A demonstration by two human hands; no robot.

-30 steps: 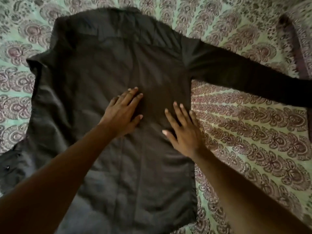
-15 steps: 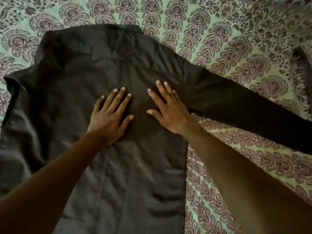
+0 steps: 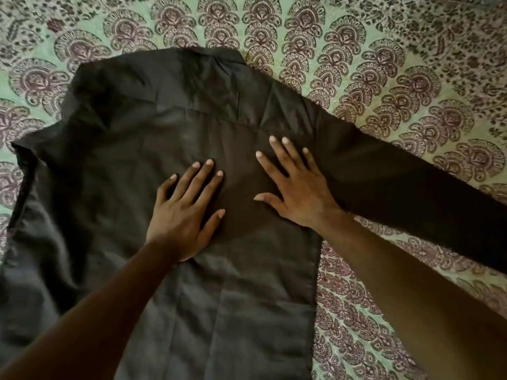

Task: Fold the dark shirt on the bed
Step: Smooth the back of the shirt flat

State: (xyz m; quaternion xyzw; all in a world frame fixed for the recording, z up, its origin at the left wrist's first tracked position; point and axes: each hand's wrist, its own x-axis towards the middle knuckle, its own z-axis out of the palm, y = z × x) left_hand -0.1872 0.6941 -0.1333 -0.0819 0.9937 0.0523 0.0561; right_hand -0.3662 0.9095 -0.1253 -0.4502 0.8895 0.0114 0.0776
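Note:
The dark shirt lies back-up and spread flat on the bed, collar at the far end. Its right sleeve stretches out toward the right edge of the view. Its left side is bunched and partly folded under near the left edge. My left hand presses flat on the middle of the shirt's back, fingers straight and spread. My right hand lies flat beside it, nearer the right shoulder, fingers spread.
The bed is covered by a green sheet with a maroon fan pattern, showing all around the shirt. The shirt's lower hem runs out of view at the bottom.
Both hands have slid up the shirt's back toward the collar, the right one further toward the shoulder. The view has shifted so the shirt sits lower in frame.

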